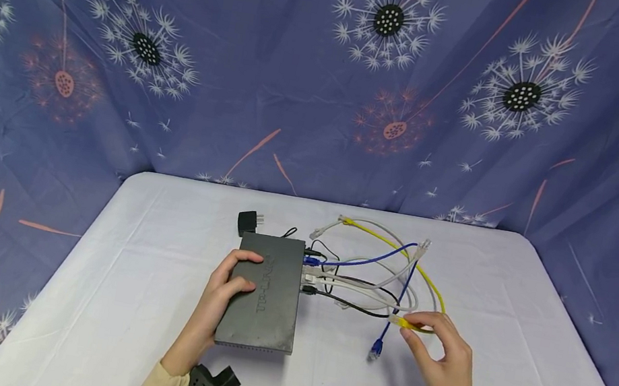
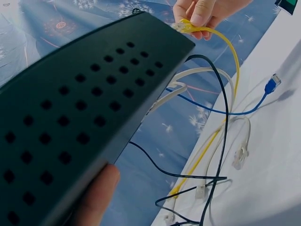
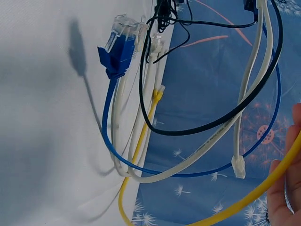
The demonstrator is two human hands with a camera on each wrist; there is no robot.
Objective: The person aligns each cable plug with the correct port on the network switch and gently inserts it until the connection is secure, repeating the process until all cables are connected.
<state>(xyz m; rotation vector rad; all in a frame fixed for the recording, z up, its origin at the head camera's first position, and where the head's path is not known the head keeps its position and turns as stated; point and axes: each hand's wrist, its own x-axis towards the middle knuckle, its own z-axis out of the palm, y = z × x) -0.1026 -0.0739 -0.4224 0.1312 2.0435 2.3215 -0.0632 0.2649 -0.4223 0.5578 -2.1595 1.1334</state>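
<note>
My left hand (image 1: 221, 294) grips a black TP-Link network switch (image 1: 268, 309) by its left side, fingers and thumb over the lettered face. In the left wrist view the rows of vent holes show on the switch's casing (image 2: 96, 92). Blue, white and black cables are plugged into its right side. To the right of those ports, my right hand (image 1: 444, 359) pinches the clear-tipped plug (image 1: 401, 322) of a yellow network cable (image 1: 434, 286) between thumb and fingertips. That plug points left toward the switch. In the right wrist view the yellow cable (image 3: 254, 195) runs past the fingers.
A blue cable's free plug (image 1: 376, 349) hangs left of my right hand. White cables (image 1: 383, 301) and a thin black cord (image 1: 331, 249) loop between switch and hand. A black power adapter (image 1: 248, 222) lies behind the switch on the white table (image 1: 152, 249); a patterned curtain (image 1: 281, 65) stands behind.
</note>
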